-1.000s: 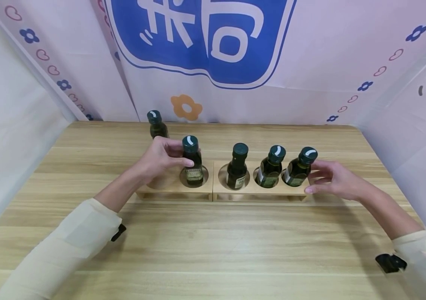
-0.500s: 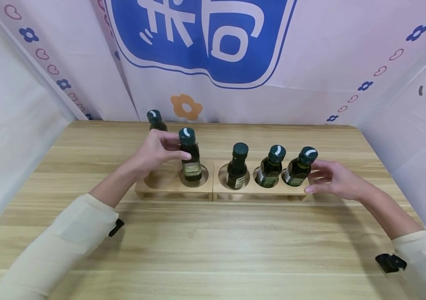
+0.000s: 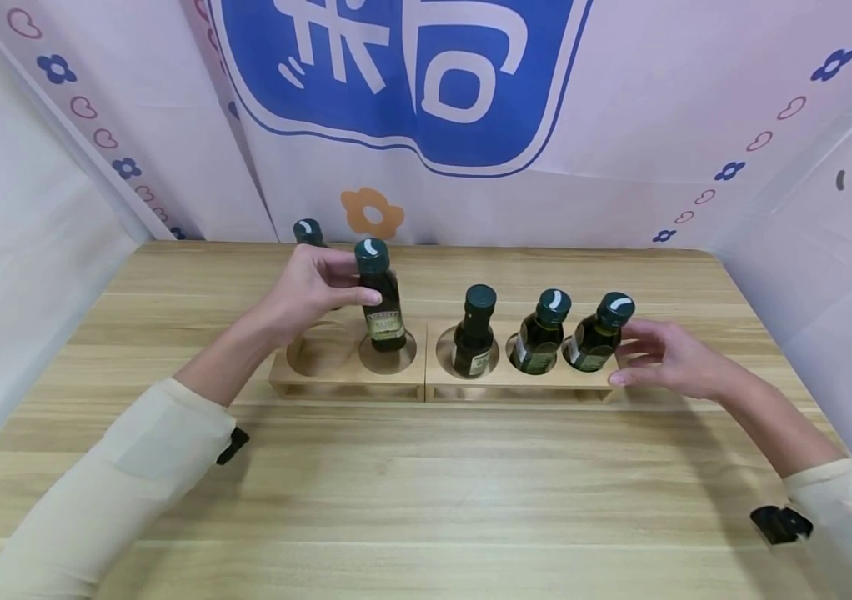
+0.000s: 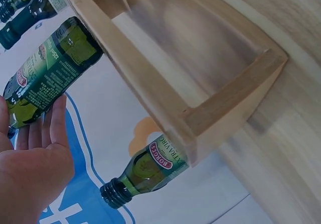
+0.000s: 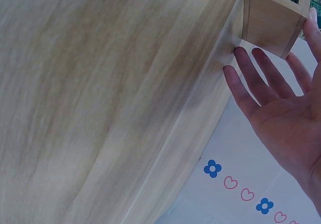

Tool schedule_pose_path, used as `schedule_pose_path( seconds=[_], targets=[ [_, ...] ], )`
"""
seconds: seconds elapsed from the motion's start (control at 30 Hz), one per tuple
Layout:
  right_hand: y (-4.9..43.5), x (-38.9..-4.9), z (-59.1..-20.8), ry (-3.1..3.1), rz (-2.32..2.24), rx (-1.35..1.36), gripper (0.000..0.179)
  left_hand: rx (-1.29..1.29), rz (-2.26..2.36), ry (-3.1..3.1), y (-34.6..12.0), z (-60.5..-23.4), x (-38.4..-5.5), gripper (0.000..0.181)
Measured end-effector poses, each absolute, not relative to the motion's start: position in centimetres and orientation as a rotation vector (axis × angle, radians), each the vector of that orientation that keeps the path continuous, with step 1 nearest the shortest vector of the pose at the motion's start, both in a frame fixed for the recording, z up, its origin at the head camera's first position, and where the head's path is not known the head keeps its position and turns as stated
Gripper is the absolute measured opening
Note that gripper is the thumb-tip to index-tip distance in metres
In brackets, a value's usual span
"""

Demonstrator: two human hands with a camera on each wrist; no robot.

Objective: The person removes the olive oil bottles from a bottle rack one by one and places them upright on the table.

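Observation:
My left hand (image 3: 306, 287) grips a dark green olive oil bottle (image 3: 383, 317) near its neck, thumb in front. The bottle is upright over the second hole of the left wooden rack (image 3: 321, 379), its base close above the opening. In the left wrist view the held bottle (image 4: 52, 66) shows its green label and stands out past the rack's top board. Another olive oil bottle (image 3: 308, 232) stands behind the rack, partly hidden by my left hand. My right hand (image 3: 669, 360) rests at the end of the right wooden rack (image 3: 546, 386), fingers loosely extended, thumb at its front corner.
Three bottles sit in the right rack: a narrow-necked bottle (image 3: 475, 333), a middle bottle (image 3: 542, 333) and an end bottle (image 3: 597, 333) beside my right hand. The two racks meet end to end on the wood-grain table (image 3: 426, 492). A printed curtain (image 3: 606, 200) closes the back.
My left hand has raised the olive oil bottle up and slightly back from the second hole, uncovering more of that hole. The right hand has stayed put.

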State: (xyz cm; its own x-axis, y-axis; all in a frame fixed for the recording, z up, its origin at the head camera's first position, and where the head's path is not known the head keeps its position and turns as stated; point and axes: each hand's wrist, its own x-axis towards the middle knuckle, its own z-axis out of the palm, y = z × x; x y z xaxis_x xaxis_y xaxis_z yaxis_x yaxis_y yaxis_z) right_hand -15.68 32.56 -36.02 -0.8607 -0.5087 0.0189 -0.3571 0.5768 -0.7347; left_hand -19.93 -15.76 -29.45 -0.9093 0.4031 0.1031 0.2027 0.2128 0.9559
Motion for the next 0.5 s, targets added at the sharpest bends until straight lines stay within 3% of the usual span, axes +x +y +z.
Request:
schedule_pose_path(
  seconds=[0.5],
  targets=[
    [32.5,-15.6,-35.9,2.606,-1.164,-0.722,0.057,0.557,1.724,2.407,-15.6,-28.3,-20.4,0.037]
  ],
)
